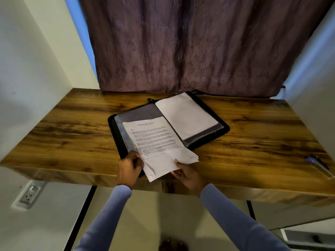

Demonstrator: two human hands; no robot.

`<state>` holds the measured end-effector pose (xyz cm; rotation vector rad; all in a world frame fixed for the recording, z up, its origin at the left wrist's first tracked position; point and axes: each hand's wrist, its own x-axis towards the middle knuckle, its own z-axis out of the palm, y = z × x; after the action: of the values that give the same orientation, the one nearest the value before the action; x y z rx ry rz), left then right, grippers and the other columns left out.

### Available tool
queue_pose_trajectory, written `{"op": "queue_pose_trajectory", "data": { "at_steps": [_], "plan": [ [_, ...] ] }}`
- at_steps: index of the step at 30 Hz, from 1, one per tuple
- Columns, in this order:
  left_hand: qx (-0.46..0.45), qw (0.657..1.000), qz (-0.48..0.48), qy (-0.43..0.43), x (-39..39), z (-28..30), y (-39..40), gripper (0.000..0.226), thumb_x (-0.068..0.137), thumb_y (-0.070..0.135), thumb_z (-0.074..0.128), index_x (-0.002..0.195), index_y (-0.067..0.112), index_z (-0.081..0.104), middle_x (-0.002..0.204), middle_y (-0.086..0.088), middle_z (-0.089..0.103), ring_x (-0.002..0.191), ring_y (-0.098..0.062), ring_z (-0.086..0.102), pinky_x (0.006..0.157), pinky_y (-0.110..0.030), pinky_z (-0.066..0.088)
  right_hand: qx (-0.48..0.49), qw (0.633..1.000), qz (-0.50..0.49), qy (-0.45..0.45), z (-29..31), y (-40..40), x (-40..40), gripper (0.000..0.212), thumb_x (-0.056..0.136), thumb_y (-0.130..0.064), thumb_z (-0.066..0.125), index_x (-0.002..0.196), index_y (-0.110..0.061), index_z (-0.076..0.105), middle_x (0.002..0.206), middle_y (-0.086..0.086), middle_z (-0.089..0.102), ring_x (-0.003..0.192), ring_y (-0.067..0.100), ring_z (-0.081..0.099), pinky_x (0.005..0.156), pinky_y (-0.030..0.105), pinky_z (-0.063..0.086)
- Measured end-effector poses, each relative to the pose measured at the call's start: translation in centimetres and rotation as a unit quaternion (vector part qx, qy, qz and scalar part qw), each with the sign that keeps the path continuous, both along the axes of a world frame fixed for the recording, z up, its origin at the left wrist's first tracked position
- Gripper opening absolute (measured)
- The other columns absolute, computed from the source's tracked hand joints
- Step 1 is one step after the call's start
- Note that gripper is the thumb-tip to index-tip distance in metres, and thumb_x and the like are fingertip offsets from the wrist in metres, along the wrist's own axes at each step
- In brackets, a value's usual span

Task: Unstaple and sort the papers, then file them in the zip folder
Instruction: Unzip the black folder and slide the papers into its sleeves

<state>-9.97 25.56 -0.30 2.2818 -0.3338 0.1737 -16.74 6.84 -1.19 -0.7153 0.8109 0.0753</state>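
Head view: left hand [129,166] and right hand [187,173] each pinch the papers [157,142] with curled fingers [176,163]; sheets overlap the open zip folder [199,122]. Folder lies on the worktop [72,127].

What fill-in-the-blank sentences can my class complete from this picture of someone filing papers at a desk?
1. The zip folder lies ____ on the wooden desk.
2. The printed papers are held by ____ hands, the left hand and the right hand.
3. A pen lies near the desk's ____ edge.
4. Behind the desk hangs a purple ____.

Missing words: open; both; right; curtain.
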Motion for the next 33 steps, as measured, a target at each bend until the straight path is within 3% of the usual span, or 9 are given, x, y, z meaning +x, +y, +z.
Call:
{"op": "queue_pose_trajectory", "data": {
  "at_steps": [5, 9, 11, 13, 15, 19, 26, 30, 33],
  "plan": [
    [-0.005, 1.0, -0.007, 0.005, 0.5, -0.4, 0.3, 0.008, 0.086, 0.01, 0.065, 0.093, 0.01, 0.06, 0.086, -0.009, 0.069, 0.072, -0.024, 0.065, 0.065, -0.023, 0.05, -0.008, 0.999, 0.041, -0.007, -1.2, -0.1, -1.1, 0.011, 0.087, 0.0, 0.057, 0.098, -0.003, 0.058, 0.067, 0.007, 0.071, 0.058, 0.019, 0.07, 0.048, 0.025, 0.055],
    [-0.003, 1.0, -0.007, 0.0, 0.7, -0.3, 0.3, 0.007, 0.084, 0.007, 0.065, 0.09, 0.009, 0.062, 0.084, -0.009, 0.069, 0.071, -0.023, 0.064, 0.064, -0.026, 0.052, -0.01, 1.0, -0.012, -0.006, -1.9, 0.2, 0.0, 0.015, 0.085, 0.007, 0.058, 0.099, 0.002, 0.057, 0.068, 0.007, 0.071, 0.06, 0.02, 0.07, 0.049, 0.021, 0.055],
    [-0.006, 1.0, 0.002, 0.005, 0.9, -0.2, 0.3, 0.007, 0.084, 0.005, 0.064, 0.09, 0.009, 0.062, 0.084, -0.008, 0.068, 0.07, -0.021, 0.062, 0.064, -0.026, 0.051, -0.027, 0.999, -0.01, -0.014, -1.2, 0.8, 1.2, 0.007, 0.086, 0.005, 0.058, 0.086, -0.001, 0.054, 0.077, 0.008, 0.069, 0.067, 0.019, 0.07, 0.06, 0.023, 0.058],
    [-0.015, 1.0, 0.0, 0.012, 1.1, -0.3, 0.3, 0.008, 0.083, 0.004, 0.063, 0.089, 0.01, 0.062, 0.083, -0.009, 0.069, 0.072, -0.024, 0.064, 0.065, -0.031, 0.055, -0.045, 0.999, -0.008, -0.019, -0.1, 1.3, 2.4, 0.013, 0.088, 0.001, 0.057, 0.078, -0.003, 0.05, 0.084, 0.009, 0.065, 0.078, 0.017, 0.065, 0.08, 0.024, 0.055],
    [-0.014, 1.0, 0.002, 0.013, 1.1, -0.2, 0.3, 0.008, 0.083, 0.005, 0.064, 0.088, 0.011, 0.062, 0.081, -0.009, 0.068, 0.071, -0.024, 0.063, 0.065, -0.031, 0.055, -0.05, 0.999, -0.016, -0.015, 0.6, 1.6, 3.6, 0.013, 0.089, 0.0, 0.056, 0.077, -0.003, 0.051, 0.084, 0.01, 0.063, 0.08, 0.017, 0.062, 0.085, 0.026, 0.052],
    [-0.012, 1.0, 0.004, -0.005, 1.1, 0.2, 0.1, 0.006, 0.084, 0.006, 0.064, 0.088, 0.009, 0.063, 0.077, -0.006, 0.066, 0.066, -0.019, 0.059, 0.061, -0.022, 0.046, -0.024, 0.998, -0.054, -0.017, 0.3, 2.0, 5.2, 0.015, 0.089, 0.002, 0.055, 0.075, -0.002, 0.051, 0.085, 0.01, 0.062, 0.076, 0.018, 0.062, 0.061, 0.017, 0.054],
    [-0.044, 0.999, -0.009, 0.013, 1.2, -0.3, 0.3, 0.01, 0.083, 0.007, 0.063, 0.081, 0.016, 0.061, 0.069, -0.004, 0.065, 0.063, -0.019, 0.063, 0.057, -0.033, 0.053, 0.07, 0.991, -0.107, -0.039, -0.8, 3.0, 7.8, 0.015, 0.089, 0.012, 0.048, 0.08, -0.001, 0.049, 0.085, 0.013, 0.058, 0.079, 0.025, 0.06, 0.053, 0.022, 0.057],
    [-0.043, 0.999, -0.022, 0.001, 1.3, -0.3, 0.2, 0.008, 0.081, 0.007, 0.064, 0.082, 0.014, 0.063, 0.072, -0.002, 0.067, 0.065, -0.016, 0.064, 0.058, -0.024, 0.052, 0.068, 0.991, -0.108, -0.044, -1.1, 3.0, 8.4, 0.008, 0.089, 0.01, 0.05, 0.09, 0.002, 0.054, 0.091, 0.013, 0.061, 0.069, 0.023, 0.067, 0.049, 0.02, 0.055],
    [-0.04, 0.999, -0.027, 0.011, 1.3, -0.3, 0.1, 0.011, 0.081, 0.003, 0.066, 0.083, 0.014, 0.064, 0.075, 0.0, 0.066, 0.068, -0.013, 0.064, 0.06, -0.02, 0.052, 0.069, 0.99, -0.117, -0.048, -0.9, 3.2, 9.0, 0.021, 0.088, 0.012, 0.05, 0.108, 0.008, 0.053, 0.107, 0.017, 0.058, 0.096, 0.031, 0.063, 0.052, 0.022, 0.057]
  ]
}}
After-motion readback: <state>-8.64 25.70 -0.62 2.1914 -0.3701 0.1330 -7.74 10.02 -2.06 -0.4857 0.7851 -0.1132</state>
